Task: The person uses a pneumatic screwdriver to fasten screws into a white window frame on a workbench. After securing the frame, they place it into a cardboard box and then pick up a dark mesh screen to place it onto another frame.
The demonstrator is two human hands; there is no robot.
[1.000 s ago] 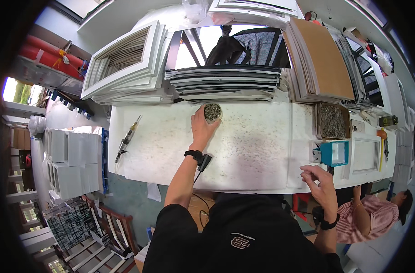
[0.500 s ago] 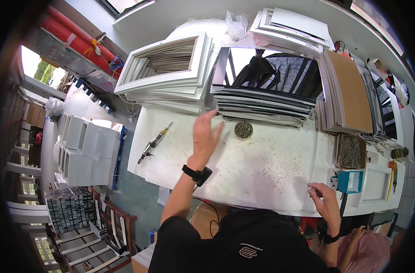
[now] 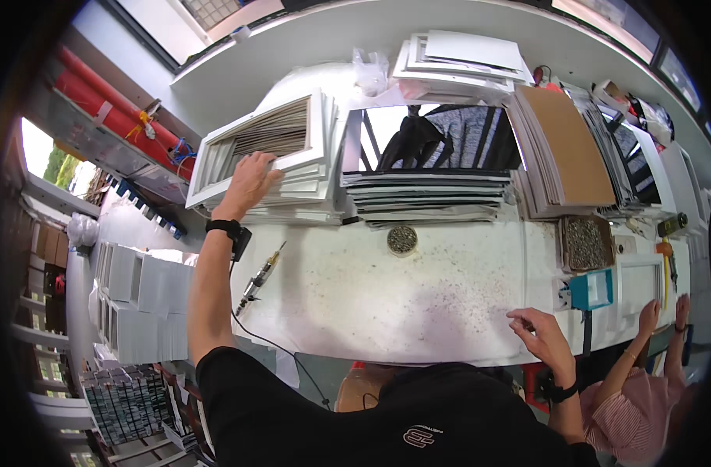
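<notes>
My left hand (image 3: 252, 184) lies on the near rail of the top white frame (image 3: 315, 128) in a stack at the back left. Its fingers curl over the rail's inner edge. Low over the table's front edge, my right hand (image 3: 544, 336) has its fingers bent together; whatever they hold, if anything, is too small to make out. A power screwdriver (image 3: 260, 279) lies on the white table (image 3: 355, 311), near my left forearm. A round tub of small metal screws (image 3: 402, 240) stands before a stack of dark, shiny mirror-like panels (image 3: 429, 204).
Brown boards (image 3: 566, 148) stand behind a box of small metal parts (image 3: 586, 243). A teal holder (image 3: 591, 289) sits at the right edge, beside another white frame (image 3: 640, 284). At far right, another person's hands (image 3: 650, 317) rest near the table. White panels (image 3: 141, 300) are piled at left.
My left hand has moved left from above the table onto the white frame. The view has shifted. My right hand stays near the front edge, and the other person's hands have come up to the table.
</notes>
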